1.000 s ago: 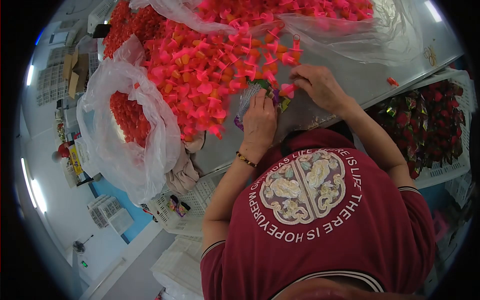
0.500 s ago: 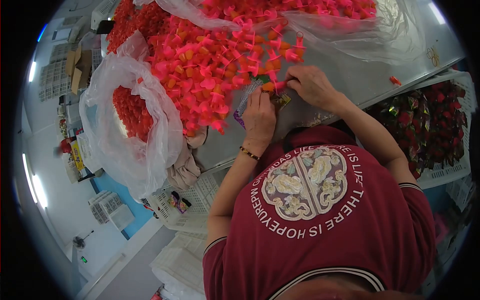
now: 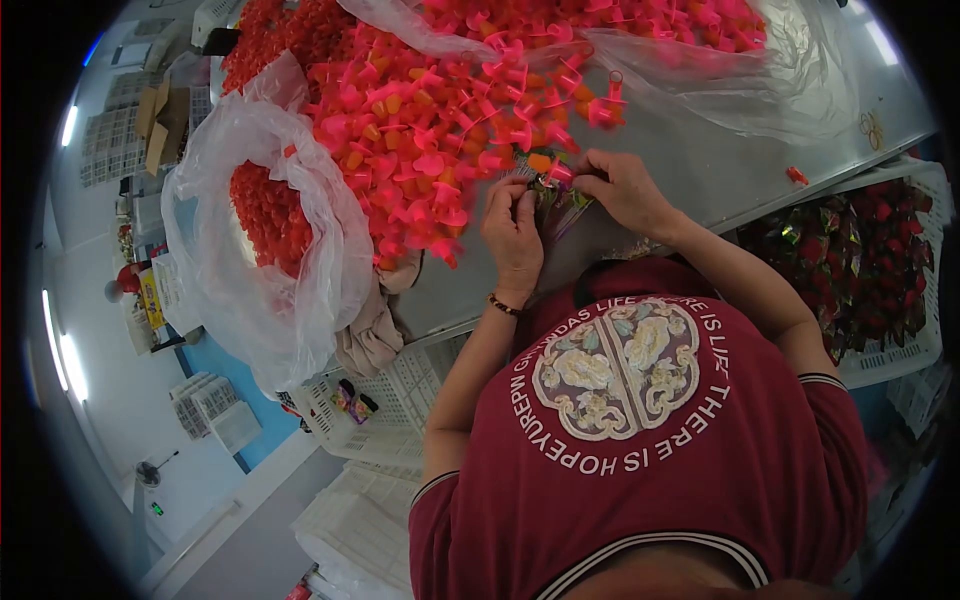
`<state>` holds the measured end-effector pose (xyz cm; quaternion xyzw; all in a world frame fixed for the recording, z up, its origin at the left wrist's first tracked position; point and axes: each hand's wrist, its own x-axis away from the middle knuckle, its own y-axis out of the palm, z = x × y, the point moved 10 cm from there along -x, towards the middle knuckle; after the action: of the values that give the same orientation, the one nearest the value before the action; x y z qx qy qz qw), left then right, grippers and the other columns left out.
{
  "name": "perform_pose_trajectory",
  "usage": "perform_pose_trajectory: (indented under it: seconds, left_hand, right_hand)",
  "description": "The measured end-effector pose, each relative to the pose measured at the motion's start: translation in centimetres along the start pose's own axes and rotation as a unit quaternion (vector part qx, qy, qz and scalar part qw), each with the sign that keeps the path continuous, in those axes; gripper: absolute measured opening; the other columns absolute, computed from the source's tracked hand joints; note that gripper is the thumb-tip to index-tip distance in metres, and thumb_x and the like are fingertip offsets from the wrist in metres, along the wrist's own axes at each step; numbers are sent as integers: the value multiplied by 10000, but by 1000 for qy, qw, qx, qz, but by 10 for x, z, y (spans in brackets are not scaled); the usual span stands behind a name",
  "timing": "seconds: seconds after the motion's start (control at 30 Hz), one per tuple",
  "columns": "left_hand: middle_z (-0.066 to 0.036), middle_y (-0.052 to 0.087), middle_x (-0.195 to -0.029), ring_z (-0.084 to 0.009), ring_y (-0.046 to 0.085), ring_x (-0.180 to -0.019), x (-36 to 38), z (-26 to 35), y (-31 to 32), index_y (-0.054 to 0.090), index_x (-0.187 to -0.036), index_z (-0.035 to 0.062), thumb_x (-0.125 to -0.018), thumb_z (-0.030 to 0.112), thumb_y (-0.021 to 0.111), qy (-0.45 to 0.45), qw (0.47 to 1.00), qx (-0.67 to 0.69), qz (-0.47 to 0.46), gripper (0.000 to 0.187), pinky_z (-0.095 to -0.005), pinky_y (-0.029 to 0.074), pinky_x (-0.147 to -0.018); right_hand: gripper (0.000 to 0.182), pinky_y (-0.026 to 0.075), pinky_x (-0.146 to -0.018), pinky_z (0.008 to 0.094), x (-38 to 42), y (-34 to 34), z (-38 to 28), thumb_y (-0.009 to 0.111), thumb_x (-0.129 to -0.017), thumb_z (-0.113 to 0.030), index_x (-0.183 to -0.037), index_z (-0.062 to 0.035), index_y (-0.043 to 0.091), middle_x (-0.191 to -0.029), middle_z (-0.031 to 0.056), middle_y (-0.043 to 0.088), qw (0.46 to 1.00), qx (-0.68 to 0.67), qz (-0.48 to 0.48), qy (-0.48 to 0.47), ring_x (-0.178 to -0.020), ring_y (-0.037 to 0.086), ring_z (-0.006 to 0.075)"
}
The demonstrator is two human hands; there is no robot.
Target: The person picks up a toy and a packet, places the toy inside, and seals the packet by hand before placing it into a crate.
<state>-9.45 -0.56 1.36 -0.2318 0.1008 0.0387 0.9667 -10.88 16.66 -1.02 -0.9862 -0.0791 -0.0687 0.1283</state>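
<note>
My left hand [image 3: 513,232] is closed, its thumb and fingers pinching the left edge of a small shiny wrapper [image 3: 563,214]. At the wrapper's right edge my right hand [image 3: 632,195] is closed too, thumb against forefinger. Between my fingertips, at the top of the wrapper, is a pink and orange pacifier-shaped piece [image 3: 553,168]; how far it sits inside the wrapper is hard to tell. Just beyond my hands lies a large heap of similar pink and orange pieces [image 3: 425,150]. More wrappers partly show behind my left fingers.
A clear plastic bag [image 3: 330,290] with red pieces stands at the left of the metal table [image 3: 690,150]. At right is a white crate [image 3: 935,255] of dark red packets. One red piece [image 3: 796,175] and rubber bands [image 3: 872,130] lie on the table.
The right hand has moved slightly down to the wrapper's edge, and the wrapper now stands up between both hands. The left hand has turned, its thumb now at the wrapper.
</note>
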Motion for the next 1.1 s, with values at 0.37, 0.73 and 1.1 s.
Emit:
perform_pose_trajectory:
  seconds: [0.37,0.73,1.1]
  left_hand:
    - [-117,613,-985,-222,589,-871,1,-1,2,565,-840,-31,-813,5,634,-20,998,56,-10,83,-309,467,-774]
    - [-121,615,-982,-227,590,-871,-1,2,-2,572,-841,-32,-815,-3,622,-4,998,62,17,63,-308,467,-785]
    - [-131,616,-990,-239,602,-870,-7,30,-13,584,-854,-27,-824,17,638,67,997,24,18,76,-314,483,-761]
  right_hand:
    - [148,449,-645,395,5,-5,-27,634,-797,-108,-845,24,584,-759,190,605,990,103,5,-92,-726,589,361]
    - [124,460,-698,434,8,-5,-40,596,-795,-123,-842,-17,553,-800,149,584,967,210,10,-146,-799,583,349]
    - [118,477,-735,438,14,9,-67,556,-829,-140,-867,-32,586,-831,138,595,864,409,-26,-292,-825,604,332]
